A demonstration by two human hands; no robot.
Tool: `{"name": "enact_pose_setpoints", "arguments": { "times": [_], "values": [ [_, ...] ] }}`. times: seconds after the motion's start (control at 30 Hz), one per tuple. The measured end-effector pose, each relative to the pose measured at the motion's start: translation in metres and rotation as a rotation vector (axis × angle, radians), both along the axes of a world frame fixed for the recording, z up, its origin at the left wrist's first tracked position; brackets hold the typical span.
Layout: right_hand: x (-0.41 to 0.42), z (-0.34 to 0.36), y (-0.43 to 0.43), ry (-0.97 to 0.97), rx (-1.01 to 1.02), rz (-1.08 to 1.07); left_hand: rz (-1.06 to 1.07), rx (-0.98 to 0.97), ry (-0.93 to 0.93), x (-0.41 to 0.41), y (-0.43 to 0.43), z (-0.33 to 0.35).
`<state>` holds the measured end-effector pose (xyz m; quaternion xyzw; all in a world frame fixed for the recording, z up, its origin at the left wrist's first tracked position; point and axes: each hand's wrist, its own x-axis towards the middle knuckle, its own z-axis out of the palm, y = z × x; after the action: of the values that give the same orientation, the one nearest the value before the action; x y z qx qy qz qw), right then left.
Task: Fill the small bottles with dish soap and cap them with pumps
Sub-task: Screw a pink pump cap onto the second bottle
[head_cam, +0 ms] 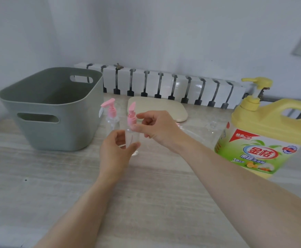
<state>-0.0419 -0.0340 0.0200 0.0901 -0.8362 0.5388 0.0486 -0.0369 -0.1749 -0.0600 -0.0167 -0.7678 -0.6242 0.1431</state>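
Observation:
My left hand (116,149) grips a small clear bottle (132,140) upright on the table. A pink pump (131,115) sits on the bottle's neck, and my right hand (155,127) pinches its collar between thumb and fingers. Just behind to the left stands a second clear bottle (112,122) with a pink pump (109,109) on it. A big yellow dish soap jug (264,138) with a yellow pump stands at the right. Another clear bottle without a pump (211,129) stands between my right hand and the jug, hard to make out.
A grey-green plastic basket (51,108) with handle cut-outs stands at the back left. A cream rounded lid or tray (164,108) lies behind the bottles. A white radiator (164,85) runs along the wall at the table's far edge.

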Motion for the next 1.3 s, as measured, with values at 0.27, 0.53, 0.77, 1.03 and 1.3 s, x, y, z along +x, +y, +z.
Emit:
{"name": "enact_pose_setpoints", "arguments": {
  "times": [0.27,0.53,0.77,1.03,1.3],
  "values": [
    [0.014,0.005,0.022,-0.068,0.058,-0.103,0.156,-0.143,-0.058,0.008,-0.016,0.009],
    [0.032,0.013,0.039,-0.058,0.055,-0.197,0.165,-0.164,-0.074,0.018,-0.011,0.017],
    [0.044,0.010,0.067,-0.060,0.083,-0.306,0.292,-0.273,0.349,0.056,0.019,0.023],
    [0.060,-0.001,0.091,-0.085,0.036,-0.350,-0.188,-0.528,0.036,0.018,0.087,0.027],
    [0.066,-0.010,0.103,-0.122,0.055,-0.346,-0.182,-0.546,-0.058,-0.009,0.121,0.020]
  ]
}}
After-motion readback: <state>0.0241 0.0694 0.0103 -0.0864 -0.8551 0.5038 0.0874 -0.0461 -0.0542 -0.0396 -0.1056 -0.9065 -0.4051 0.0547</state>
